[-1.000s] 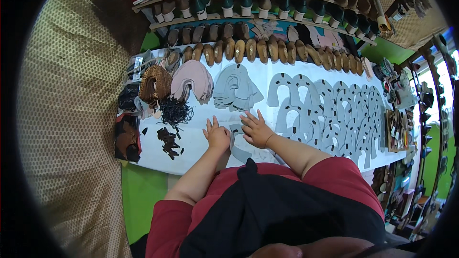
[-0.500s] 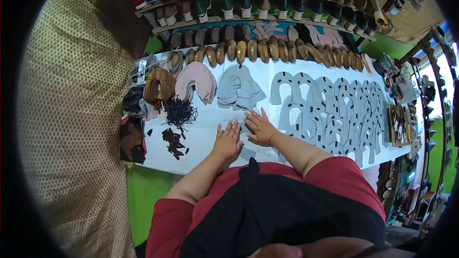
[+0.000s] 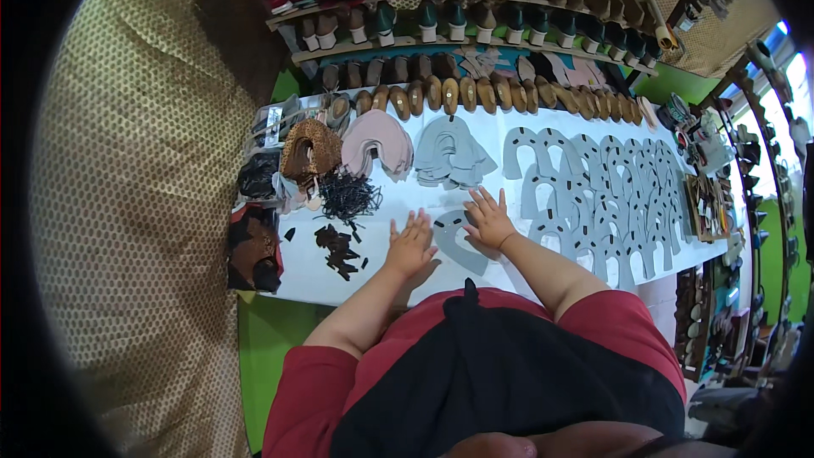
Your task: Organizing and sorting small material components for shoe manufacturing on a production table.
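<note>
One grey U-shaped piece (image 3: 448,239) laid between left hand (image 3: 410,246) and right hand (image 3: 492,222)

A long white table (image 3: 301,282) is stretched across the room, its far edge lined by a row of brown shoe-shaped forms (image 3: 468,95). Beyond it, shelves (image 3: 373,50) are filled with footwear. On the far left, a leopard-print stack (image 3: 310,153), a pink stack (image 3: 373,137) and a grey stack (image 3: 454,159) are set side by side. Nearer, tangled black strips (image 3: 350,195) and small dark pieces (image 3: 337,253) are heaped. The right half is covered by overlapping grey arches (image 3: 610,195) dotted with dark tabs, with a tray of tools (image 3: 708,208) placed at the right end. The left side of the room is hung with patterned cloth (image 3: 144,203); the right is taken up by a tall rack (image 3: 767,119).

Both forearms are angled inward from red sleeves (image 3: 318,382) at the near side. The left hand is held palm down just left of the grey U-shaped piece, fingers extended and slightly fanned, with nothing gripped. The right hand is spread wider, its thumb side lapped over the piece's right end; nothing is seen to be grasped, and whether the piece is pressed cannot be told.
</note>
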A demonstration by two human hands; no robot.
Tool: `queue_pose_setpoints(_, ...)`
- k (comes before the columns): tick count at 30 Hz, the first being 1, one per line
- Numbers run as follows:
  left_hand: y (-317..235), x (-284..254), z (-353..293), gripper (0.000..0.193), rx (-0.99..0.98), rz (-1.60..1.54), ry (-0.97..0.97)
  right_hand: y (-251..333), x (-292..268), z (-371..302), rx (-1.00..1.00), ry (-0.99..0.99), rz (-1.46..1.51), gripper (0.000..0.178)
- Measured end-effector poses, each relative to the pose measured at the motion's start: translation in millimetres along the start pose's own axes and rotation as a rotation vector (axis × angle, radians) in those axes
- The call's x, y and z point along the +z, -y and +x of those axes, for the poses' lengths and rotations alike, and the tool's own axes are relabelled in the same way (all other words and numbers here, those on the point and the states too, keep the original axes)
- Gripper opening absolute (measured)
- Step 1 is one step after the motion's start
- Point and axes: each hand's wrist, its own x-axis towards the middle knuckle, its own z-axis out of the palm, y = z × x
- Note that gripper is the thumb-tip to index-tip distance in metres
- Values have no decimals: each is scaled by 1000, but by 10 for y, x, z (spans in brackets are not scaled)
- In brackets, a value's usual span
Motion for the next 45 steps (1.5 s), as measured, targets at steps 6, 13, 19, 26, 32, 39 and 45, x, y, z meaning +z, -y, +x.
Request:
queue_pose_setpoints(6, 885, -151, -921, 84, -252, 11, -234, 1027, 331, 328, 13, -94, 208, 30)
queue_pose_setpoints(13, 1810, -329, -1684, 79, -404, 66, -396, 2323, 611, 691, -51, 88, 348, 15)
queue_pose_setpoints(19, 2087, -312, -1965, 68, -253, 53, -368, 2515, 784, 726, -123, 82, 94, 29)
queue_pose_setpoints(26, 2078, -367, -1770, 68, -186, 12, -343, 2332, 668, 577, 180, 123, 78, 36)
queue_pose_setpoints(32, 1706, -492, -1341, 62, -73, -104, -327, 1381, 420, 99, 925, -105, 71, 22)
queue_pose_setpoints(39, 1376, -330, -994, 56, 84, -104, -315, 1199, 209, 92, 1032, -6, 265, 15)
queue_pose_setpoints(45, 1099, -351, -791, 56, 142, -101, -219, 1099, 389, 1, 1045, -84, 249, 11)
